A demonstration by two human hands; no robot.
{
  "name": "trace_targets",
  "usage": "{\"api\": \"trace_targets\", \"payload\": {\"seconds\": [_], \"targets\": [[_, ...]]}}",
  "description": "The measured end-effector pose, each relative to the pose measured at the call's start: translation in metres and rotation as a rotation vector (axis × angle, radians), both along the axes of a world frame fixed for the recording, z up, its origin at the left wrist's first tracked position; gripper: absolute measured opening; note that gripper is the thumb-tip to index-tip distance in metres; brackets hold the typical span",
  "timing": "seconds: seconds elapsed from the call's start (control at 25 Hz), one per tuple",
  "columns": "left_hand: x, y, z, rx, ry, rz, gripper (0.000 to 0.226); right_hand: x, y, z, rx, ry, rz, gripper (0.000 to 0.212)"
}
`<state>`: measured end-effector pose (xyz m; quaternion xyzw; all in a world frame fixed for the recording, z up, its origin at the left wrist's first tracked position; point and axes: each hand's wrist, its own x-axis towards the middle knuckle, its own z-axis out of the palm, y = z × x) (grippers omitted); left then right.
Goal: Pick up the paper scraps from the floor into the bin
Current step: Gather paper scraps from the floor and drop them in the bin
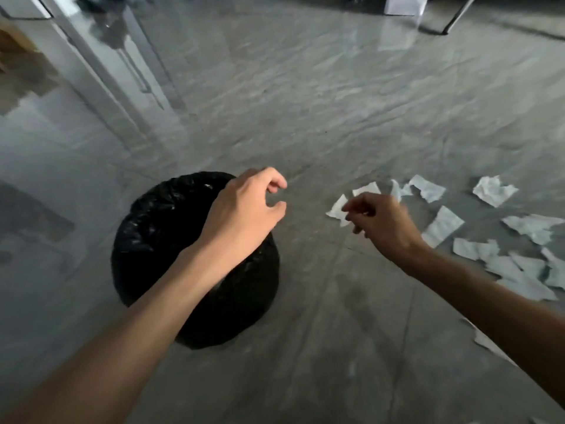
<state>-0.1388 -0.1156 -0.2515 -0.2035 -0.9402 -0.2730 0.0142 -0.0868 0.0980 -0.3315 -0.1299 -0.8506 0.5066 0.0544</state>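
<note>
From the head camera, a person is leaning over a glossy grey floor with both bare arms reaching forward. The bin, lined with a black bag, is standing on the floor at the near left of the scene. The left hand is hovering over the bin's right rim, its fingers loosely curled and released, with nothing between them. The right hand is reaching out just right of the bin, and its fingers are pinching a small white paper scrap, holding it above the floor between the bin and the rest of the litter. More paper scraps are lying scattered on the floor to the right: a few torn pieces are sitting just beyond the right hand, one crumpled piece is lying farther right, and a thicker cluster is overlapping near the right edge. One more strip is showing partly under the right forearm. At the far left a pale door frame is reflecting in the floor, and a thin dark furniture leg is standing at the far right. The picture is slightly blurred.
</note>
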Motion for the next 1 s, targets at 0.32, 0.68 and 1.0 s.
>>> {"api": "trace_targets", "payload": {"seconds": [0.32,0.68,1.0], "targets": [[-0.017,0.129,-0.091,-0.166,-0.312,-0.186,0.037,0.022,0.097,-0.113,0.611,-0.385,0.052,0.056],[-0.074,0.183,-0.211,-0.355,-0.259,-0.048,0.055,0.012,0.134,-0.142,0.343,-0.224,-0.128,0.023],[-0.087,0.188,-0.232,-0.085,-0.067,-0.022,0.007,-0.011,0.188,-0.154,0.475,-0.401,-0.307,0.026]]}}
